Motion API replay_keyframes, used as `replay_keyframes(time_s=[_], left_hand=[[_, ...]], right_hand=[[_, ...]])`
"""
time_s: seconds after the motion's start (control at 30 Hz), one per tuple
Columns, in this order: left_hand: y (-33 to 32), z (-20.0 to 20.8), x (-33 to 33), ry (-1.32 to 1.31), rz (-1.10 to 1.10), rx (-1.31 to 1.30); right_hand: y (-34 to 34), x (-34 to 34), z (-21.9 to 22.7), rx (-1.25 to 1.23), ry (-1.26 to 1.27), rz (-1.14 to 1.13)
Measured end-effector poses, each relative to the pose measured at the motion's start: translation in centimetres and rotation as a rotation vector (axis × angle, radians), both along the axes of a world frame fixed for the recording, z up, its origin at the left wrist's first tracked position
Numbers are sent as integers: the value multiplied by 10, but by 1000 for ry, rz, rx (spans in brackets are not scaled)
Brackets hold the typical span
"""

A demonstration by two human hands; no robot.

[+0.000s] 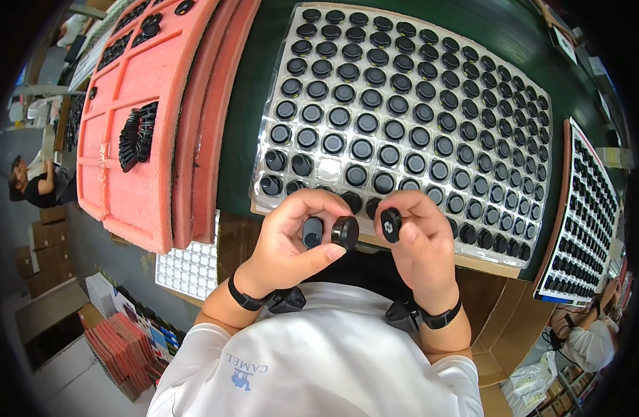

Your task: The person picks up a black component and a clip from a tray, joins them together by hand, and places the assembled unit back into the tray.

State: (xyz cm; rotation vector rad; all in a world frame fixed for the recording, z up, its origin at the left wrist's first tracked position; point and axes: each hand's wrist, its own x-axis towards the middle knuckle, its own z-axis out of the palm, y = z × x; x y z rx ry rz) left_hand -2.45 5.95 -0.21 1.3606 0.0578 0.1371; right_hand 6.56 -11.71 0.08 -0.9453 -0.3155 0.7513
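My left hand pinches a round black cap-like part between thumb and fingers. A second piece, a dark oval plug-like part, rests in the same hand. My right hand grips a small black oval part with a pale mark on its face. Both hands are over the near edge of a clear plastic tray, whose pockets hold rows of round black parts. One pocket near the left has no part in it. At the tray's near left, several parts stand taller or tilted.
To the left are stacked pink foam trays, the top one holding black parts. A white pocketed tray lies below them. On the right stands another filled tray. A cardboard box is below the green table. Other people are farther off.
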Motion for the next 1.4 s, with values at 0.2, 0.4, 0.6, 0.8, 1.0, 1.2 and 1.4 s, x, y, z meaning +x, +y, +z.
replay_keyframes(time_s=[0.2, 0.4, 0.6, 0.8, 1.0, 1.2, 1.4], left_hand=[[-4, 3, 3, -158, 49, 237], [-3, 6, 2, -215, 13, 261], [-3, 4, 0, -238, 39, 311], [-3, 6, 1, -266, 68, 361], [-2, 5, 1, -298, 61, 315], [-2, 6, -1, -295, 82, 323], [-1, 5, 0, -309, 56, 344]], right_hand=[[4, 4, 0, -176, -523, -80], [16, -8, 9, -163, -306, -58], [18, -7, -4, -206, -725, -115], [17, -9, -5, -70, -442, -39], [15, -10, -8, 169, -58, 52], [18, -9, -9, 63, -396, -4], [19, -15, -2, 102, -68, 23]])
